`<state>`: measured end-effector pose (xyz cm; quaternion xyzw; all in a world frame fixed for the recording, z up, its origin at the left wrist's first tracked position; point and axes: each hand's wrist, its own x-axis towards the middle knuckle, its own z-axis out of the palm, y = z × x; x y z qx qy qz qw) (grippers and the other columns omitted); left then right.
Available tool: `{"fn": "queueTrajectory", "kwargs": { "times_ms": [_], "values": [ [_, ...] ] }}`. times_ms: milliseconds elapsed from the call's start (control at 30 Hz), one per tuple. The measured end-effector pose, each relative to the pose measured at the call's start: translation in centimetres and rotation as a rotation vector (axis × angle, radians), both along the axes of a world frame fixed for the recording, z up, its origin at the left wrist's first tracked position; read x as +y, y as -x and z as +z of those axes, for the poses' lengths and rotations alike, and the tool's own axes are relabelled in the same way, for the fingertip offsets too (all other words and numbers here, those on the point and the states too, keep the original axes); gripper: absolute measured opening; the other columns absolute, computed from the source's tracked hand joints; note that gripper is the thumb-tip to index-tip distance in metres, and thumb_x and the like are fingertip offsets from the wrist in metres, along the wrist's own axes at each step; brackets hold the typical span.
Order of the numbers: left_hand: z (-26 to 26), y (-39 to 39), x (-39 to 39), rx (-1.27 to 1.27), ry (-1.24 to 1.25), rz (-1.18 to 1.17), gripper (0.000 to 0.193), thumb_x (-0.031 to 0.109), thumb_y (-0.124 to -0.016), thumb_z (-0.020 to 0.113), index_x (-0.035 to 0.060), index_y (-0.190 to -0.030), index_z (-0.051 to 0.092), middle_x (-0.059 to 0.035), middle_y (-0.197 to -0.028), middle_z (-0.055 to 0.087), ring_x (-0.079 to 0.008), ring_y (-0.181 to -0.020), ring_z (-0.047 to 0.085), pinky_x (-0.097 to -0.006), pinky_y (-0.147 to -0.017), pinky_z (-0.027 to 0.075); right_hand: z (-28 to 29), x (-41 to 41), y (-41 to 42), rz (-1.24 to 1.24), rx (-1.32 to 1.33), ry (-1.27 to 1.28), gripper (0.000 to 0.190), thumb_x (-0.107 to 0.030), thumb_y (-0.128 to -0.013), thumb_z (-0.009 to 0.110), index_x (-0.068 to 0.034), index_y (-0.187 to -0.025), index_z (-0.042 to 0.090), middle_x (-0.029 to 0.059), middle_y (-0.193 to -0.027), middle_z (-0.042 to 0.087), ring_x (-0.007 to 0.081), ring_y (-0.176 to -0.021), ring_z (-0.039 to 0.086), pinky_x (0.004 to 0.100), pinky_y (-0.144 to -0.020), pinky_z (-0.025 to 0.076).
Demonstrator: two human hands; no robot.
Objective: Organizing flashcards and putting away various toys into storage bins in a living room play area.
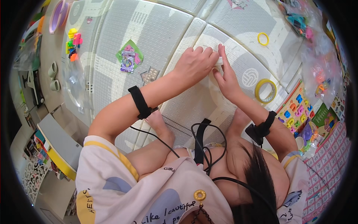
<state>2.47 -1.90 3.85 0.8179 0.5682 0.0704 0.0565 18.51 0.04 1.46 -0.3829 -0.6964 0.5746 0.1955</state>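
Note:
Over the light grey patterned foam mat (134, 30), my two hands meet at a small whitish item (219, 61). My left hand (197, 61) is curled, its fingertips against that item; most of it is hidden. On the other side, my right hand (227, 75) has its fingers stretched out, its palm side against the same item. A roll of yellow-edged clear tape (265, 91) lies on the mat right of my right hand, and a thin yellow ring (263, 39) lies farther off. Left of my hands, a small printed packet (127, 62) rests on a green paper piece (130, 44).
Bright plastic blocks (73, 42) and a clear plastic bag (78, 86) lie at the left. A board of colourful letters (296, 107) and clear bags of toys (321, 72) are at the right. A black cable (225, 134) loops across my lap.

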Motion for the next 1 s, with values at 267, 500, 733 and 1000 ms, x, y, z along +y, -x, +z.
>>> {"fn": "queueTrajectory", "kwargs": {
  "times_ms": [267, 500, 733, 1000],
  "values": [
    [0.4, 1.0, 0.0, -0.157, 0.236, 0.068, 0.022, 0.023, -0.079, 0.060, 0.0071, -0.084, 0.045, -0.0051, -0.077, 0.055, -0.0224, -0.071, 0.059, -0.0353, -0.056, 0.045, -0.1, 6.7, -2.6, 0.037, -0.175, -0.482, 0.060, 0.006, -0.074, 0.045, 0.000, -0.132, 0.035, 0.0191, -0.134, 0.039, 0.0321, -0.126, 0.035, 0.0350, -0.104, 0.029],
    [0.9, 3.0, 1.5, -0.793, 0.672, 0.419, 0.036, 0.037, -0.086, 0.057, 0.0038, -0.096, 0.048, -0.0115, -0.089, 0.060, -0.0184, -0.081, 0.060, -0.0305, -0.067, 0.047, -1.3, 15.9, -8.9, 0.103, -0.680, -0.790, 0.041, -0.011, -0.079, 0.060, -0.014, -0.119, 0.055, 0.0085, -0.123, 0.050, 0.0281, -0.109, 0.048, 0.0347, -0.091, 0.041],
    [1.5, 2.8, 1.6, -1.042, 0.715, 0.426, 0.042, 0.039, -0.085, 0.059, 0.0023, -0.103, 0.049, -0.0101, -0.088, 0.059, -0.0136, -0.084, 0.057, -0.0285, -0.072, 0.045, -0.5, 15.4, -8.4, -0.030, -0.711, -0.361, 0.018, -0.018, -0.080, 0.063, -0.005, -0.086, 0.053, 0.0033, -0.081, 0.061, 0.0193, -0.073, 0.058, 0.0303, -0.063, 0.048],
    [2.8, 2.7, 1.4, -0.944, 0.625, 0.418, 0.039, 0.038, -0.085, 0.058, 0.0025, -0.094, 0.045, -0.0134, -0.084, 0.061, -0.0171, -0.076, 0.061, -0.0294, -0.064, 0.047, 8.1, 9.5, 0.0, -0.087, -0.027, 0.331, 0.019, -0.020, -0.086, 0.059, -0.005, -0.087, 0.050, 0.0015, -0.057, 0.053, 0.0053, -0.049, 0.049, 0.0185, -0.044, 0.040]
  ]
}}
